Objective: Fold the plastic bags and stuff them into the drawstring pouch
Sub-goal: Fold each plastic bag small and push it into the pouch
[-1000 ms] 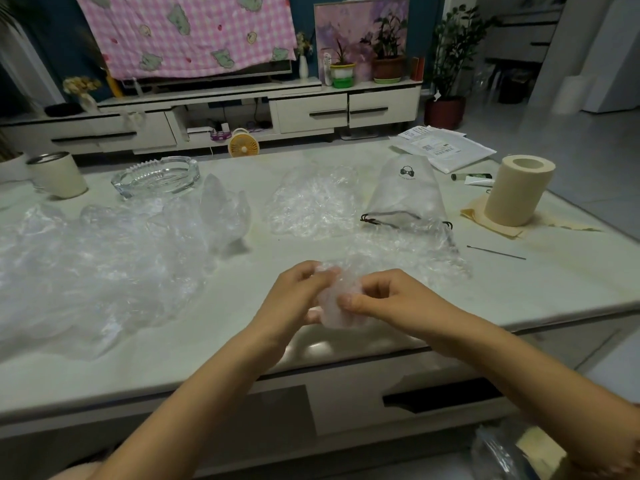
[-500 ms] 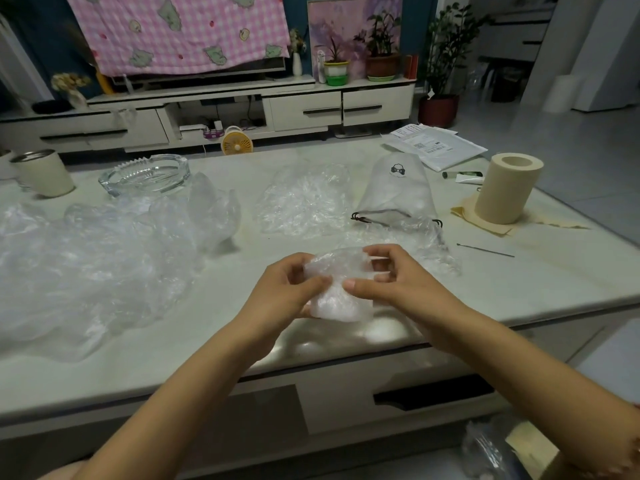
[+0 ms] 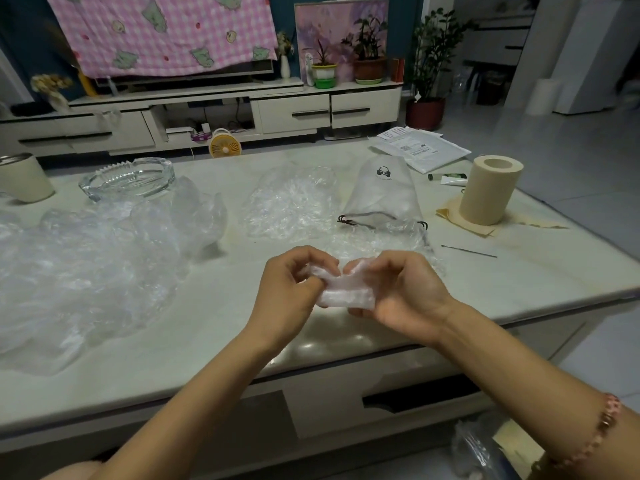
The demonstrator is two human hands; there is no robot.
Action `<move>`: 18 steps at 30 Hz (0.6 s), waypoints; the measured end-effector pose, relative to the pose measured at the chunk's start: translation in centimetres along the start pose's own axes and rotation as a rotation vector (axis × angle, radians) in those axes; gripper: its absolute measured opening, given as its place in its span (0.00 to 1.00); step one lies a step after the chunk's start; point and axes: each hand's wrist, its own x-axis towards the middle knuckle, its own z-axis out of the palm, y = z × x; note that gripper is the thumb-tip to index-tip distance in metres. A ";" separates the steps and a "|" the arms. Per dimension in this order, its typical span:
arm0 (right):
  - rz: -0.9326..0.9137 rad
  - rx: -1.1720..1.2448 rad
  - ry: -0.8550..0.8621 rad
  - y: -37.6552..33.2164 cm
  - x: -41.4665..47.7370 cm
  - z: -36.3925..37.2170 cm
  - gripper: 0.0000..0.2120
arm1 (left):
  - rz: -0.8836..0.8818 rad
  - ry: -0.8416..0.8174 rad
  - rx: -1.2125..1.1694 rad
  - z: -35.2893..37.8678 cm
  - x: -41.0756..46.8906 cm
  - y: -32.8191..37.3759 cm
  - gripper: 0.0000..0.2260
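head view: gripping folded plastic bag (image 3: 346,293) at both ends, left hand (image 3: 291,289) and right hand (image 3: 401,292) close together above near edge of bench (image 3: 502,282), likely to hold folds tight; beyond, drawstring pouch (image 3: 381,195) mouth-first, ready for stuffing.

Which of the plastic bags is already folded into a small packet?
The folded bag pinched between the left hand and the right hand. The large heap at left, the middle bag and the third bag before the pouch lie loose and crumpled.
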 end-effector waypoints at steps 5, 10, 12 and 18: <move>0.174 -0.091 -0.081 -0.8 0.1 -1.1 0.10 | 0.142 -0.069 0.142 0.5 0.4 -0.6 0.20; 0.261 -0.267 -0.208 -1.9 -0.7 -2.1 0.12 | 0.218 -0.135 0.174 0.9 0.9 -0.6 0.19; 0.201 -0.308 -0.141 -1.8 -0.7 -2.1 0.08 | 0.174 -0.162 0.151 1.0 1.0 -0.5 0.16; 0.007 -0.293 0.044 -1.5 -0.3 -2.7 0.11 | -0.229 -0.198 -0.218 1.4 1.6 0.2 0.14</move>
